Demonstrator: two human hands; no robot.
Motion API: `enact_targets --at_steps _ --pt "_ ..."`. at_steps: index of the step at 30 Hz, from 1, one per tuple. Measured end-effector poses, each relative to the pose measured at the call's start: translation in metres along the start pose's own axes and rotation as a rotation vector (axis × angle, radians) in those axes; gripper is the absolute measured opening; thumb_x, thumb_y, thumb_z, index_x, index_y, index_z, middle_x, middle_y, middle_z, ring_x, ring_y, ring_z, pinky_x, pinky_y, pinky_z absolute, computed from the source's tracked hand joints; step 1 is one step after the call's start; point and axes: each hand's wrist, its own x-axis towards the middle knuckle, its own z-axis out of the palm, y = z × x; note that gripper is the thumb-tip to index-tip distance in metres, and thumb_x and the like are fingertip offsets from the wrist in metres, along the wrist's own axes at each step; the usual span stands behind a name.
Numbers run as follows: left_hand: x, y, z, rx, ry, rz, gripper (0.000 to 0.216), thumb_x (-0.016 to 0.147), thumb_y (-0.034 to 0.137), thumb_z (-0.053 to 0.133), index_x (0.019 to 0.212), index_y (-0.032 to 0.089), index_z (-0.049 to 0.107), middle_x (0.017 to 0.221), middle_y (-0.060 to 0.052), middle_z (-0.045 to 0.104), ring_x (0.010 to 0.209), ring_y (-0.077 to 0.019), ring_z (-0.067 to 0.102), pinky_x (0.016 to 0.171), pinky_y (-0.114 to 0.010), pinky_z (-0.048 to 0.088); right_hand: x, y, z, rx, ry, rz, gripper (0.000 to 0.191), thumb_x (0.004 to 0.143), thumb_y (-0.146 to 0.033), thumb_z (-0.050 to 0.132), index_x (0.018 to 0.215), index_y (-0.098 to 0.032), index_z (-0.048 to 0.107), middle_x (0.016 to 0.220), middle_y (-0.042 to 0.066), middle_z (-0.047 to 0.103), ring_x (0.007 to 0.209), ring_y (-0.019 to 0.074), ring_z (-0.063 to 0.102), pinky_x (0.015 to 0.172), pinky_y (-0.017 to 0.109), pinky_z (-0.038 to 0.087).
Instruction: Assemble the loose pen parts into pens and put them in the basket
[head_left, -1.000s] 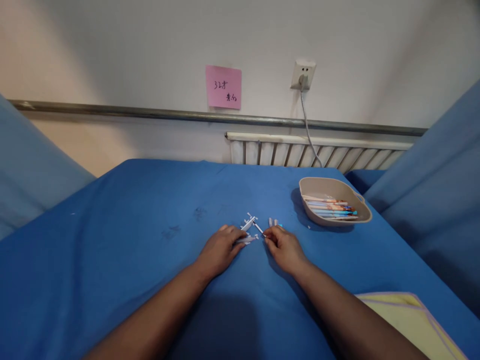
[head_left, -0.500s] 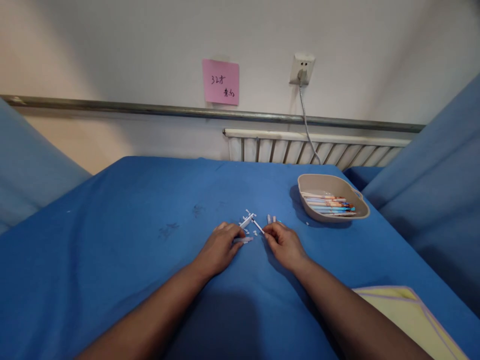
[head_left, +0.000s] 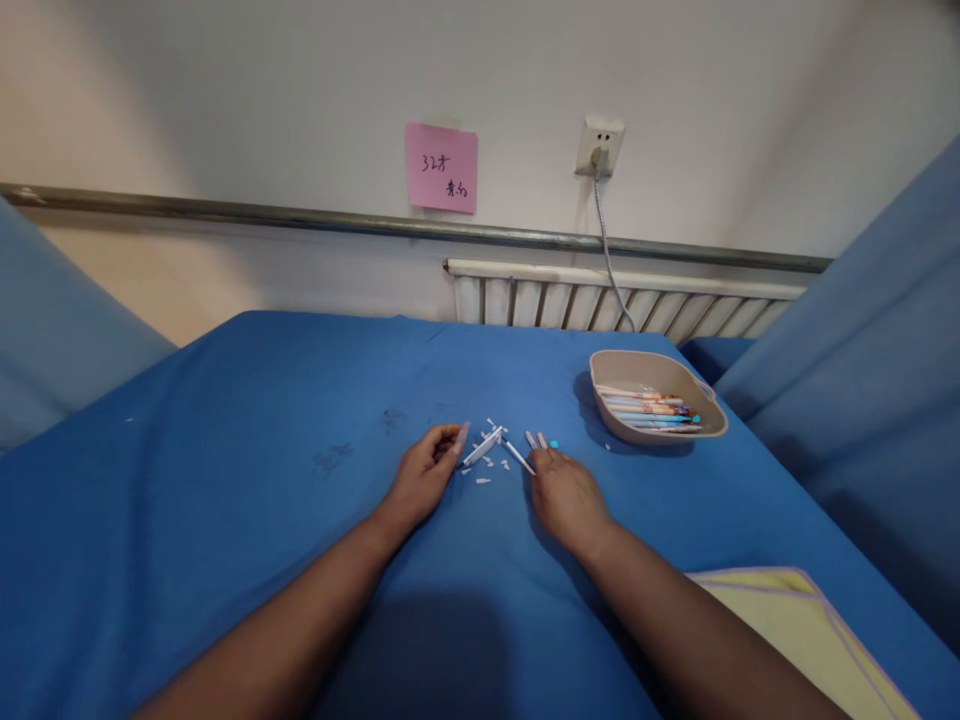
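My left hand (head_left: pixel 421 472) rests on the blue cloth (head_left: pixel 247 440) with its fingers pinched on a small pale pen piece (head_left: pixel 460 436), held just left of a scatter of small white pen parts (head_left: pixel 486 452). My right hand (head_left: pixel 564 492) lies to the right of the scatter, fingers curled on the near end of a thin white pen refill (head_left: pixel 517 456) that slants away to the left. Two short pale caps (head_left: pixel 537 439) and a teal bit (head_left: pixel 553 444) lie just beyond its fingertips.
A beige tray (head_left: pixel 637 365) holding several coloured pens stands at the right. A yellow cloth (head_left: pixel 795 620) lies at the near right corner. Blue drapes flank both sides. On the wall behind are a radiator (head_left: pixel 600 300), a socket with a cable and a pink note.
My left hand has lifted from the scatter and moved slightly left and up with a pale piece between its fingers. My right hand has drawn back a little toward me.
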Motion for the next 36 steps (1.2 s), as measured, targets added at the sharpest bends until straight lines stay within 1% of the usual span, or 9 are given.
enact_targets --at_steps 3,6,8,12,15,21,26,31,36 --pt "0.007 -0.004 -0.002 -0.187 0.099 -0.088 0.033 0.078 0.046 0.056 0.090 0.015 0.057 0.070 0.001 0.057 0.061 -0.0112 0.051 0.059 -0.023 0.042 -0.001 0.002 0.001 0.039 -0.006 0.014 0.028 0.078 -0.006 0.041 0.100 -0.013 0.057 0.098 0.016 0.064 0.089 0.0256 0.060 0.077 0.035 0.042" --pt "0.011 -0.007 -0.007 -0.279 0.132 -0.122 0.028 0.075 0.042 0.058 0.082 0.016 0.052 0.059 0.005 0.050 0.053 -0.0093 0.047 0.055 -0.022 0.039 -0.001 0.003 0.003 0.127 0.024 0.034 0.025 0.080 -0.011 0.043 0.101 -0.014 0.056 0.097 0.014 0.063 0.089 0.0247 0.059 0.077 0.034 0.043" --pt "0.012 -0.008 -0.009 -0.279 0.130 -0.135 0.025 0.073 0.040 0.058 0.080 0.016 0.051 0.057 0.006 0.049 0.050 -0.0091 0.046 0.052 -0.022 0.038 -0.001 0.003 0.005 0.187 0.047 0.045 0.022 0.081 -0.014 0.043 0.099 -0.015 0.056 0.094 0.012 0.063 0.087 0.0233 0.059 0.076 0.033 0.043" --pt "0.009 -0.008 -0.010 -0.234 0.054 -0.137 0.025 0.075 0.041 0.054 0.077 0.018 0.048 0.057 0.006 0.047 0.048 -0.0088 0.044 0.048 -0.021 0.037 0.000 0.003 0.008 0.302 0.079 0.051 0.016 0.083 -0.020 0.044 0.095 -0.017 0.055 0.089 0.008 0.063 0.080 0.0204 0.059 0.071 0.031 0.043" --pt "0.007 -0.007 -0.010 -0.244 -0.006 -0.140 0.025 0.078 0.043 0.052 0.078 0.018 0.047 0.057 0.006 0.046 0.047 -0.0086 0.043 0.047 -0.021 0.037 0.001 0.004 0.010 0.394 0.121 0.039 0.015 0.086 -0.023 0.042 0.092 -0.019 0.055 0.087 0.007 0.063 0.080 0.0195 0.059 0.071 0.030 0.043" --pt "0.005 -0.002 -0.010 -0.265 -0.077 -0.202 0.029 0.078 0.044 0.052 0.082 0.016 0.053 0.053 0.006 0.043 0.040 -0.0072 0.034 0.040 -0.020 0.027 0.001 0.006 0.012 0.611 0.118 0.037 0.020 0.088 -0.030 0.040 0.090 -0.021 0.058 0.077 0.002 0.064 0.070 0.0164 0.059 0.065 0.026 0.043" --pt "-0.003 0.006 -0.009 -0.172 -0.172 -0.142 0.031 0.078 0.045 0.053 0.089 0.017 0.062 0.059 0.004 0.050 0.047 -0.0086 0.041 0.045 -0.020 0.031 0.004 0.008 0.011 0.681 0.209 0.038 0.022 0.087 -0.031 0.043 0.084 -0.020 0.062 0.079 0.002 0.063 0.075 0.0159 0.057 0.069 0.026 0.044" --pt "-0.008 0.011 -0.012 -0.006 -0.228 -0.048 0.028 0.082 0.036 0.048 0.095 0.019 0.066 0.069 0.001 0.060 0.059 -0.0125 0.050 0.053 -0.021 0.038 0.006 0.011 0.010 0.722 0.264 0.066 0.021 0.086 -0.031 0.045 0.083 -0.020 0.062 0.080 0.002 0.062 0.077 0.0159 0.057 0.070 0.025 0.043" --pt "-0.009 0.015 -0.013 0.120 -0.251 0.042 0.028 0.083 0.030 0.044 0.097 0.020 0.067 0.086 -0.002 0.066 0.081 -0.0181 0.058 0.073 -0.027 0.045 0.005 0.011 0.007 0.703 0.274 0.070 0.022 0.086 -0.031 0.044 0.083 -0.020 0.063 0.080 0.002 0.062 0.075 0.0155 0.057 0.068 0.025 0.043"
